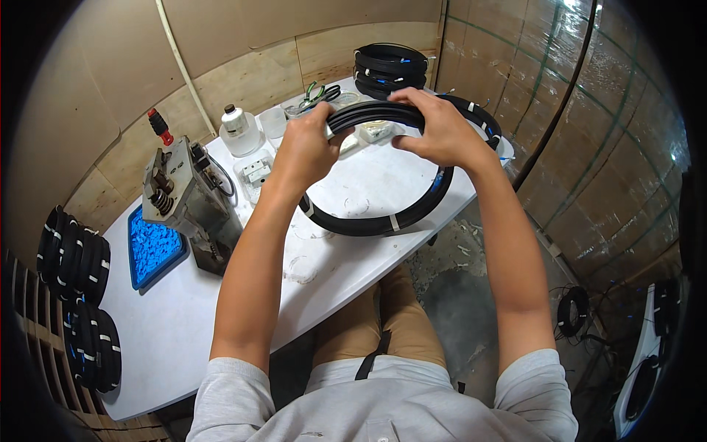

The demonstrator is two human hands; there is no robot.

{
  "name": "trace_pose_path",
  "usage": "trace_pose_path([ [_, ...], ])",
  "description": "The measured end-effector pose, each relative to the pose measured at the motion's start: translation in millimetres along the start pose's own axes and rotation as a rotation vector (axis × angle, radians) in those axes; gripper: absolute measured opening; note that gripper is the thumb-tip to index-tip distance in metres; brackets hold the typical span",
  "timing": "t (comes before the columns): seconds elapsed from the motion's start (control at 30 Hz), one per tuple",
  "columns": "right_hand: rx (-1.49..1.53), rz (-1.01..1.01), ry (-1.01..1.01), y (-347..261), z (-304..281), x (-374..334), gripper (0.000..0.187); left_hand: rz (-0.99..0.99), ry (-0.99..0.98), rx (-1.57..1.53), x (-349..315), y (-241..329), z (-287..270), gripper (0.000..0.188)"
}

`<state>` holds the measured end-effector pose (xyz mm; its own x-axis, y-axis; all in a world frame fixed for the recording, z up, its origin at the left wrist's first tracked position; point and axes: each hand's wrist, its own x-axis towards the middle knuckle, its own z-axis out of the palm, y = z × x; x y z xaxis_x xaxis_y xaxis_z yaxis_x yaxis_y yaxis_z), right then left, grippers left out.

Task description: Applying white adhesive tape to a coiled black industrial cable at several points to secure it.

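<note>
A large coil of black cable (350, 225), bound with white ties, is held up at its far side while its near side rests low over the white table (294, 254). My left hand (308, 147) is closed around the coil's upper left, at a white tie. Around its upper right my right hand (440, 132) is curled, fingertips over the far edge and thumb on the inner side; its fingertips are slightly blurred. A small blue spot shows on the coil's right side. Behind my right hand lies another black coil (479, 119).
Stacked black coils (390, 70) stand at the back. On the left are a metal bench machine (195, 199) with a red-handled tool, and a tray (158, 283) of blue pieces. Bottles (236, 121), cups and pliers (320, 96) line the back. More coils (92, 346) hang at far left.
</note>
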<state>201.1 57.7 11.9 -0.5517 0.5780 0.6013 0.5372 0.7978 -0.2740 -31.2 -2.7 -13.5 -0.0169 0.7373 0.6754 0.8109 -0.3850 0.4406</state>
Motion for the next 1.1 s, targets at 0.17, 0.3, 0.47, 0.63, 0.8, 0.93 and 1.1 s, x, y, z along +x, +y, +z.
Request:
trace_pose_path([
  [0.17, 0.035, 0.137, -0.133, -6, -3, 11, 0.026, 0.011, -0.018, -0.077, -1, 2, 1, 0.030],
  [0.3, 0.018, 0.117, 0.005, 2, 5, 2, 0.021, -0.098, 0.142, 0.086, -16, -13, 16, 0.034],
  [0.47, 0.034, 0.185, -0.007, 0, 1, -4, 0.024, -0.171, 0.131, 0.044, -18, -14, 20, 0.034],
  [0.63, 0.038, 0.120, 0.070, 13, 8, -10, 0.023, -0.202, 0.049, -0.020, -16, -4, 16, 0.034],
  [0.8, -0.013, 0.067, 0.067, 14, 5, -12, 0.022, -0.199, -0.014, -0.040, -18, -3, 12, 0.033],
  [0.93, 0.016, 0.104, 0.056, 16, 4, -13, 0.025, -0.194, 0.004, -0.052, -18, 1, 13, 0.032],
  [1.1, 0.093, 0.137, 0.083, 9, 8, -22, 0.030, -0.183, 0.060, -0.046, -21, -13, 15, 0.032],
])
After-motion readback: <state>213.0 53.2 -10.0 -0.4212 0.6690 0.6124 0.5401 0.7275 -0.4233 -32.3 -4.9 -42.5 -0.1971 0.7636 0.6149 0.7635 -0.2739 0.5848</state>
